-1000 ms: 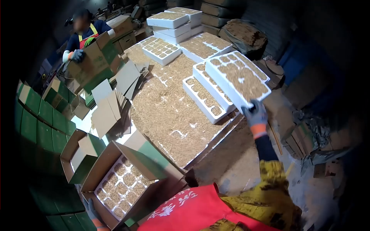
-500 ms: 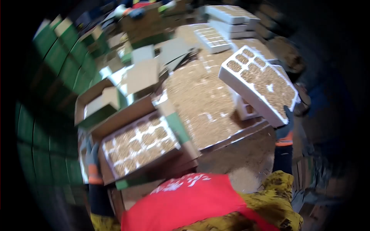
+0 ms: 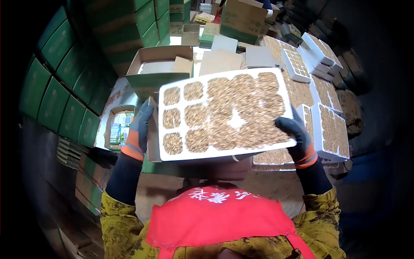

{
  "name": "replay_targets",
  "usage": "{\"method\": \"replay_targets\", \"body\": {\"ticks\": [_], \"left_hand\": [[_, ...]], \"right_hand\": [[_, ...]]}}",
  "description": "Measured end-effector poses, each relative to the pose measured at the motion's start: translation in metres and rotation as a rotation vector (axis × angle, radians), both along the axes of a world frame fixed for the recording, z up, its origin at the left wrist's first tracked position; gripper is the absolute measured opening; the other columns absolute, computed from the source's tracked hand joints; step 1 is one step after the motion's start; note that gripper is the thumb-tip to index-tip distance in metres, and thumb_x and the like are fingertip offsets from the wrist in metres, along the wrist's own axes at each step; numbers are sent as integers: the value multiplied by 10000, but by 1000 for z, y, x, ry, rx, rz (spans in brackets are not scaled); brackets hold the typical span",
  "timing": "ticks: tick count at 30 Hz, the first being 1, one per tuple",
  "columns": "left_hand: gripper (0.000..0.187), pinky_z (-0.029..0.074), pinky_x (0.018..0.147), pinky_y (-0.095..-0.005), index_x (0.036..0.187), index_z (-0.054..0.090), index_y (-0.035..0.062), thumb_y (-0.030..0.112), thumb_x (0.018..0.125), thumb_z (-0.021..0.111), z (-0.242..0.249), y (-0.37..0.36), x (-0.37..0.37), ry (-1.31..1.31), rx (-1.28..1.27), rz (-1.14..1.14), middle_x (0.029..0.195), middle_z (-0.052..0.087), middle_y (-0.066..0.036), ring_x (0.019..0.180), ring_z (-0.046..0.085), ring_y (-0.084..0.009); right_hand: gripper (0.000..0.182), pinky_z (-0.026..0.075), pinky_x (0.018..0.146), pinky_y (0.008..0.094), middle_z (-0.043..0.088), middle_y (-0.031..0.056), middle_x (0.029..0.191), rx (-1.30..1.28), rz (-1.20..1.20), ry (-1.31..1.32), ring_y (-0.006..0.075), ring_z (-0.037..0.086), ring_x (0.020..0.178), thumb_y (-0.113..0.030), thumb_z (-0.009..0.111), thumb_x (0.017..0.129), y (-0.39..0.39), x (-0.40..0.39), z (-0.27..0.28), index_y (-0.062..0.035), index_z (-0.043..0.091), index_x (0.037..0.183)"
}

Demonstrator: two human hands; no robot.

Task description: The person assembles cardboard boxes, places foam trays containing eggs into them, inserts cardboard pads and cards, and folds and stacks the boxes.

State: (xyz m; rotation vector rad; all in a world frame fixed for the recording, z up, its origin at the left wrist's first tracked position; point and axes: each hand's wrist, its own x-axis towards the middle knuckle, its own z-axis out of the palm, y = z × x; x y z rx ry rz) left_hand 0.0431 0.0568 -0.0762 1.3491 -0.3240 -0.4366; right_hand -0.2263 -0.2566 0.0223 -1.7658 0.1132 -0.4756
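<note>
Where grains thin, the foam tray shows white.

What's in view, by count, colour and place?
Held foam tray: one, white, brown filling, centre
Other foam trays: several, white, right
Near carton: one, brown, mostly hidden by tray
Open carton: one, green outside, behind tray
Packet carton: one, brown, left of tray
Stacked cartons: many, green, left
Cardboard sheets: several, brown, grey, behind tray
Tall carton: one, brown, green, top
Worktable: one, white, underneath
Apron: one, red, bottom
Left grip: one, grey, left
Right grip: one, grey, on tray
</note>
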Motion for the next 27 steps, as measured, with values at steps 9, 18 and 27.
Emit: {"method": "replay_targets", "body": {"ticks": [9,18,27], "left_hand": [[308,410,880,-394,1066,593,68,219,810,674,62,-20,-35,-1408,744,82,1008,595,-113,974,562,-275],[349,471,652,-411,890,575,92,427,799,619,27,-41,-44,-1243,1297,-891,831,599,-129,756,613,-301],[160,479,665,-319,888,655,54,200,822,650,94,-46,-49,-904,906,-201,783,641,-88,702,605,-238]], "right_hand": [[563,500,762,381,665,185,792,-969,50,882,339,647,812,-502,700,758,14,52,-11,-25,617,1044],[379,507,684,376,678,132,853,-836,280,471,272,661,791,-403,614,861,-14,106,9,-48,641,987],[930,284,1079,463,326,184,1458,-1132,-67,323,380,321,1323,-487,727,700,-167,323,-208,-80,313,1427]]}}
